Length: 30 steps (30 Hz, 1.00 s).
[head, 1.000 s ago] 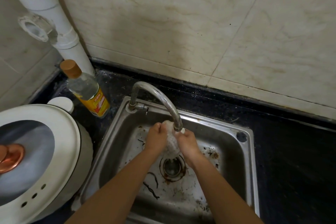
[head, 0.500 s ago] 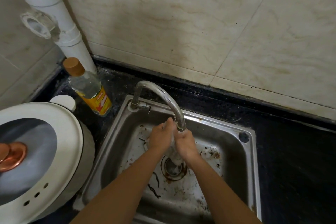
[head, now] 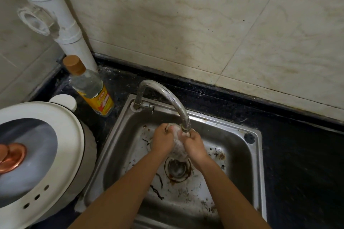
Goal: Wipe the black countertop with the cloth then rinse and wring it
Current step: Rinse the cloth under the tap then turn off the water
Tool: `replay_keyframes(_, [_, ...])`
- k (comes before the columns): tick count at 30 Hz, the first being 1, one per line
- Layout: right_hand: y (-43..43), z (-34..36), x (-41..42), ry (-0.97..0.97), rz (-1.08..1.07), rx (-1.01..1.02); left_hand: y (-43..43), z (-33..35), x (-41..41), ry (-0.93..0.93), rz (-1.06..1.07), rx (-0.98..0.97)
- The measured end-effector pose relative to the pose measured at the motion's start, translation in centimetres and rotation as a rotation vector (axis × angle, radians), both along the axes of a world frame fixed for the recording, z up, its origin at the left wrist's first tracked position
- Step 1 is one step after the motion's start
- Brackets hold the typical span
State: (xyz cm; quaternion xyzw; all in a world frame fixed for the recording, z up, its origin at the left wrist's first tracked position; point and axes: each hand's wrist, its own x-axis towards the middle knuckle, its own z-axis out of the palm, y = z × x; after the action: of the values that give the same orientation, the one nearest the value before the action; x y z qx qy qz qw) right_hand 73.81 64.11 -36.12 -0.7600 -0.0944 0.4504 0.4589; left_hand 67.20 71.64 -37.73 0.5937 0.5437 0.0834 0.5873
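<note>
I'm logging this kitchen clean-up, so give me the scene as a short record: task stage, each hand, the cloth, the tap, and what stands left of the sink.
stage: rinsing the cloth in the sink
left hand: grips the cloth's left side
right hand: grips the cloth's right side, just under the tap
cloth: pale, bunched between both hands, above the drain
tap: curved metal, outlet directly over the cloth
left of sink: bottle with brown cap, yellow label; white pot lid with copper knob
countertop: black, around the sink
</note>
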Motion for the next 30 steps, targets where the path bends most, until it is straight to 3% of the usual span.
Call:
replay_keyframes(12, [1.0,1.2,-0.4,0.039,-0.066,0.084,-1.5,1.0,0.8,-0.073,0.114,0.011])
replay_keyframes(14, [1.6,0.7,-0.3,-0.010,-0.112,-0.027,-1.6,1.3,1.1,-0.100,0.200,-0.035])
replay_keyframes(17, [1.8,0.4,0.1,0.065,-0.155,-0.157,-1.4,1.5,1.1,-0.095,0.282,-0.109])
replay_keyframes(21, [0.8,0.3,0.4,0.293,-0.121,-0.071,-0.7,0.1,0.7,-0.038,0.250,-0.129])
replay_keyframes(25, [-0.5,0.3,1.2,0.510,-0.103,0.165,0.0,0.0,0.1,-0.064,0.184,-0.131])
replay_keyframes(30, [-1.1,0.1,2.3,0.409,-0.165,0.211,1.1,1.4,-0.3,-0.149,0.092,-0.192])
